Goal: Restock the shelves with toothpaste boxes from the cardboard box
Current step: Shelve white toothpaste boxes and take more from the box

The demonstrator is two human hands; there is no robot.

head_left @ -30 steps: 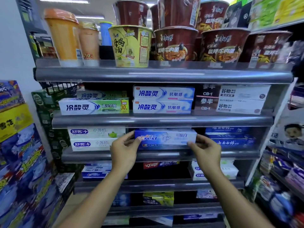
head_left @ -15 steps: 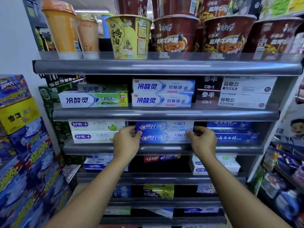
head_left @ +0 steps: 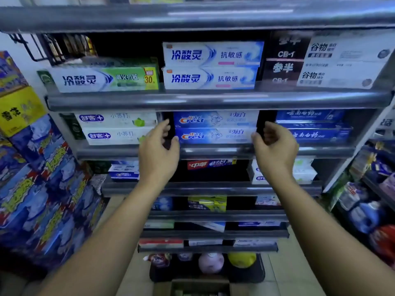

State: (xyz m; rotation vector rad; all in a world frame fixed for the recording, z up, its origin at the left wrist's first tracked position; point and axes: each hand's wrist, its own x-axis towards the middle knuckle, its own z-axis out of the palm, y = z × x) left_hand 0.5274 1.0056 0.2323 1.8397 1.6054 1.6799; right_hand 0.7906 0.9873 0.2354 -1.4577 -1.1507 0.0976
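Two blue Crest toothpaste boxes, the upper one (head_left: 215, 119) on top of the lower one (head_left: 215, 135), are stacked on the third shelf (head_left: 213, 151). My left hand (head_left: 159, 153) hovers just off their left end, fingers curled and apart, holding nothing. Off the stack's right end, my right hand (head_left: 274, 147) is also free, with a fingertip close to the lower box. The open cardboard box (head_left: 192, 287) sits on the floor at the bottom edge, mostly cut off.
White toothpaste boxes (head_left: 117, 128) lie left of the Crest stack and dark blue ones (head_left: 312, 127) to its right. More boxes fill the shelf above (head_left: 210, 65) and those below. Stacked blue cartons (head_left: 38, 178) stand at the left. Another shelf rack (head_left: 374, 189) stands at the right.
The Crest box I carried now rests on the lower one. Both hands have let go and drawn back slightly. My view has tilted down, showing the floor and cardboard box.
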